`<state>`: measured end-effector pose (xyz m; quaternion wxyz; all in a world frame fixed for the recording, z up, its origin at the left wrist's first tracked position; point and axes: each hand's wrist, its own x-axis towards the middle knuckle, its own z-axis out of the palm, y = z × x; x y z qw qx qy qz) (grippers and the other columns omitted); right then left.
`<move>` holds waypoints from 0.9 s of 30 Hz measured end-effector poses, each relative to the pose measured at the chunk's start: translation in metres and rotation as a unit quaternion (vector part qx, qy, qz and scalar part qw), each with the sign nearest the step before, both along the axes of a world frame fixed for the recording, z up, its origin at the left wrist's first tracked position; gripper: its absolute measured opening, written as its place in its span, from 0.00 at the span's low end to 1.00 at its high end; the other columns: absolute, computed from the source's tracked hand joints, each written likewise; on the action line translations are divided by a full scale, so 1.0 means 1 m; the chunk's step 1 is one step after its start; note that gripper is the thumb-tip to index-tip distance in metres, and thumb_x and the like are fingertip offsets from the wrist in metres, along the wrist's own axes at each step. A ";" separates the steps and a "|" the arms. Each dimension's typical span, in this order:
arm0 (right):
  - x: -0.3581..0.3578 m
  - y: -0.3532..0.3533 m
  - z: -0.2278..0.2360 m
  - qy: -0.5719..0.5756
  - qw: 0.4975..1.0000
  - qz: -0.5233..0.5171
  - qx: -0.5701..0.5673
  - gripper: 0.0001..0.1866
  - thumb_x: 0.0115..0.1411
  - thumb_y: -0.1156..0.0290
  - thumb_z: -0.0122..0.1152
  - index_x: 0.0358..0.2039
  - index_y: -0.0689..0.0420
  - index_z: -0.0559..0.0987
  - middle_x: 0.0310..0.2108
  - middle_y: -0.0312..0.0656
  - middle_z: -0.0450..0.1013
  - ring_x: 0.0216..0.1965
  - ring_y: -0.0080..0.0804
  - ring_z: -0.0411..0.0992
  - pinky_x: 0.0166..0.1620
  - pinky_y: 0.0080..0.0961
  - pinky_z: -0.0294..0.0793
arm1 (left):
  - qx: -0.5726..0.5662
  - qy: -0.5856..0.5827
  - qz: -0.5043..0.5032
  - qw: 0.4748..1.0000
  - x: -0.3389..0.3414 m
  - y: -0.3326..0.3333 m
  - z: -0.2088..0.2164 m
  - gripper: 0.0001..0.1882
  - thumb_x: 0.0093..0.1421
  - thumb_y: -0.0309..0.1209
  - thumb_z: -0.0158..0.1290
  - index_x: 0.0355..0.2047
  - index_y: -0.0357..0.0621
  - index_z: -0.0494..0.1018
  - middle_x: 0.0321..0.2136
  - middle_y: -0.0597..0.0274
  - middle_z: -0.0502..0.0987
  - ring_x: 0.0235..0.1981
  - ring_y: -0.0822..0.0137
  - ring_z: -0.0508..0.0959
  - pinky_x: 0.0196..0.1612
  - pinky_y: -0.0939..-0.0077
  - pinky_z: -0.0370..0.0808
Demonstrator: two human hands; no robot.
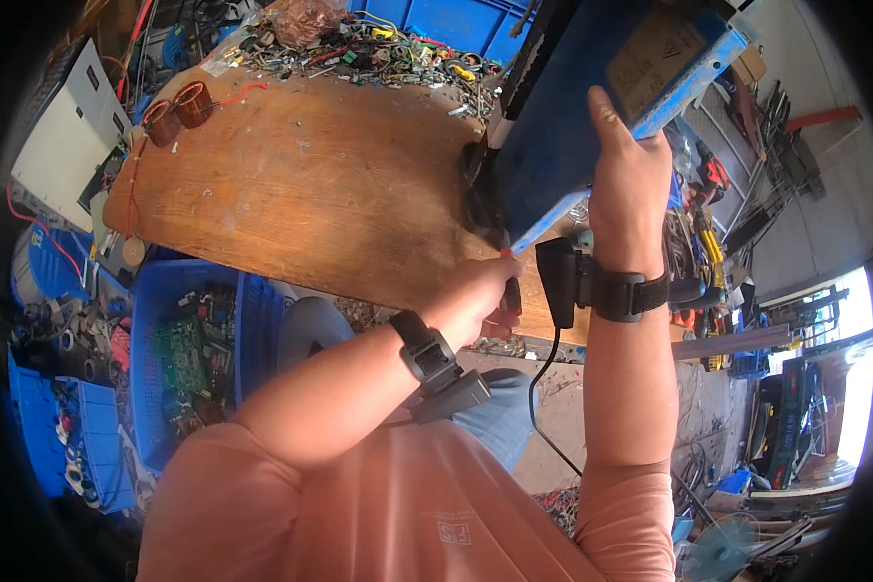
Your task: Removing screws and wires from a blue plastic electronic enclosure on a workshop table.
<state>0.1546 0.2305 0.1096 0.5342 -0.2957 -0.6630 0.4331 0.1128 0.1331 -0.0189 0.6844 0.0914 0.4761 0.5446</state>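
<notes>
A large blue metal casing (pixel 553 136) stands tilted on the table's right part, with a worn label on its face and scraped paint along its edge. My right hand (pixel 627 179) is closed around that near edge, thumb stretched up along the face. At the casing's lower corner my left hand (pixel 480 296) is wrapped round a screwdriver (pixel 512 293) with a red and black handle. The tip is hidden at the casing's underside. Both wrists carry black strapped devices.
The wooden table (pixel 301 184) bears copper coils (pixel 192 105) at left and a heap of electronic scrap (pixel 359 60) at the back. Below its left edge, a blue crate (pixel 145 359) holds green circuit boards (pixel 189 354). Tools and scrap (pixel 708 242) crowd the right side.
</notes>
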 end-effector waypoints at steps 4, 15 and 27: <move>-0.001 0.000 -0.001 0.003 1.000 0.008 0.017 0.14 0.54 0.73 0.62 0.39 0.67 0.75 0.34 0.39 0.75 0.34 0.24 0.69 0.40 0.21 0.68 | -0.020 0.004 -0.021 1.000 -0.006 0.003 0.005 0.13 0.57 0.40 0.48 0.25 0.44 0.67 0.20 0.61 0.69 0.19 0.64 0.73 0.23 0.65 0.75; 0.000 -0.003 -0.003 -0.005 0.999 -0.009 0.035 0.15 0.53 0.74 0.61 0.40 0.67 0.75 0.34 0.42 0.76 0.34 0.25 0.71 0.41 0.23 0.69 | -0.050 0.055 -0.075 0.994 -0.026 0.023 0.010 0.15 0.55 0.41 0.47 0.20 0.43 0.67 0.22 0.58 0.71 0.18 0.58 0.75 0.22 0.68 0.72; 0.002 0.003 0.007 -0.019 1.000 0.004 0.009 0.12 0.54 0.70 0.60 0.36 0.65 0.77 0.30 0.37 0.74 0.30 0.22 0.68 0.36 0.21 0.68 | -0.067 0.146 -0.219 0.962 -0.048 0.036 0.019 0.19 0.55 0.41 0.43 0.19 0.39 0.72 0.19 0.54 0.75 0.13 0.62 0.73 0.17 0.71 0.62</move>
